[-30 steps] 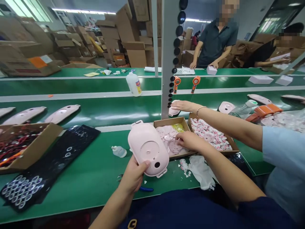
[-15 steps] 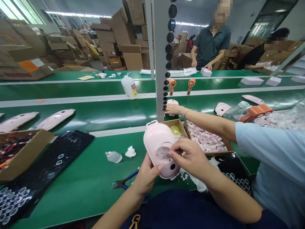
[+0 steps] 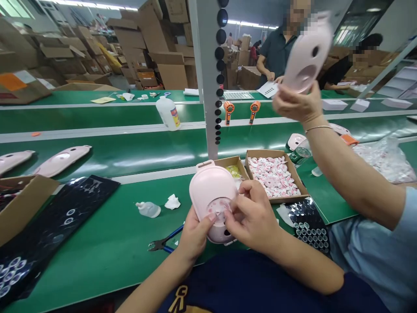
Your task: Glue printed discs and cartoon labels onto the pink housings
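Both hands meet at one pink shell [image 3: 211, 180], which is held off the green bench [image 3: 107, 243] just in front of the person's body. From its 7 o'clock side the left hand [image 3: 194, 234] grasps it, thumb laid over the front. At 3 o'clock the right hand [image 3: 252, 213] has its fingers bent, the tips at the edge of a patterned round disc [image 3: 216, 205] in the shell's lower half; whether they pinch that edge or only press on it, I cannot tell.

Reckoned from the shell, a small carton [image 3: 243, 167] with a yellow packet [image 3: 233, 171] sits close by at 1 o'clock, partly hidden. Between 2 and 3 o'clock stands a larger carton [image 3: 304, 191] full of white-and-pink figures [image 3: 273, 176]. Blue-handled pliers [image 3: 160, 244] lie at 8 o'clock; a crumpled white tissue [image 3: 172, 201] and a small squeeze bottle [image 3: 149, 209] lie at 9. Towards 1 o'clock, a co-worker's hand [image 3: 301, 103] holds up another pink shell [image 3: 304, 56], slightly blurred.
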`<state>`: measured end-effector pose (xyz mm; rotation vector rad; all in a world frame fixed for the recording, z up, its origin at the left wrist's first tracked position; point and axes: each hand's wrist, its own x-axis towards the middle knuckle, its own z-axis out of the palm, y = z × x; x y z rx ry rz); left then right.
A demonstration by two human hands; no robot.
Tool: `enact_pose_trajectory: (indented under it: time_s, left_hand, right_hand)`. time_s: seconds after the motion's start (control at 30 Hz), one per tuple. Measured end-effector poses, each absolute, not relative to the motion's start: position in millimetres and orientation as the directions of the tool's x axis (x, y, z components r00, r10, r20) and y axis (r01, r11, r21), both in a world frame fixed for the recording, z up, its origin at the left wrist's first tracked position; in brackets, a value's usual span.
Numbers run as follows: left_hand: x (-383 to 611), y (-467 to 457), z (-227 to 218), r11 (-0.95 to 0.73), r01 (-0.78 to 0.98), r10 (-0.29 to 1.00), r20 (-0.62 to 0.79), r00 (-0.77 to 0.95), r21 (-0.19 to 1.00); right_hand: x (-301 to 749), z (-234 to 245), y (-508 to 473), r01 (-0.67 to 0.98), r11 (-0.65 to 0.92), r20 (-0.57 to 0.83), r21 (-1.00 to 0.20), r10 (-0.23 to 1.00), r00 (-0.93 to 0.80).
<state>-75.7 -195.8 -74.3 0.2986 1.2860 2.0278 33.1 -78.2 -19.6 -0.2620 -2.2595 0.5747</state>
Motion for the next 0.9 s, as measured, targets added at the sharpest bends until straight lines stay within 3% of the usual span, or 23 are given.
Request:
enact_pose_trajectory:
  time_s: [0.13, 0.3, 0.4, 0.53, 0.73, 0.9]
  left_hand:
    - [-81.0, -199.3, -76.8, -0.254, -0.453, 0.647, -0.198, -0.736, 0.854]
    - [-84.4, -206.7, -77.8, -0.216, -0.406, 0.64, -0.185, -0.746, 0.888]
    - [-82.8, -208.2, -77.6, -0.205, -0.399, 0.663, -0.173, -0.729, 0.894]
    - [-80.4, -207.4, -76.8, -0.199, -0.378, 0.669, -0.156, -0.727, 0.904]
    - [-79.2, -209.0, -82.2, -0.179, -0.389, 0.648, -0.189, -0.738, 0.904]
    - [-87.8, -219.9, -86.6, -0.038, -0.346, 0.639, -0.244, -0.73, 0.937]
  right_hand:
    - [33.4, -35.8, -70.1, -0.089, 0.815, 0.657, -0.572, 0.391, -0.644]
    - [35.7, -53.4, -62.3, -0.117, 0.394, 0.289, -0.912, 0.413, -0.864]
    - [34.9, -55.8, -65.2, -0.139, 0.19, 0.197, -0.972, 0.334, -0.922]
    - [32.9, -52.6, -70.7, -0.186, 0.161, 0.227, -0.969, 0.293, -0.929]
    - [30.5, -55.9, -76.4, -0.146, 0.191, 0.209, -0.971, 0.364, -0.908]
    - [27.3, -56.1, -77.8, -0.085, 0.15, 0.138, -0.985, 0.389, -0.911]
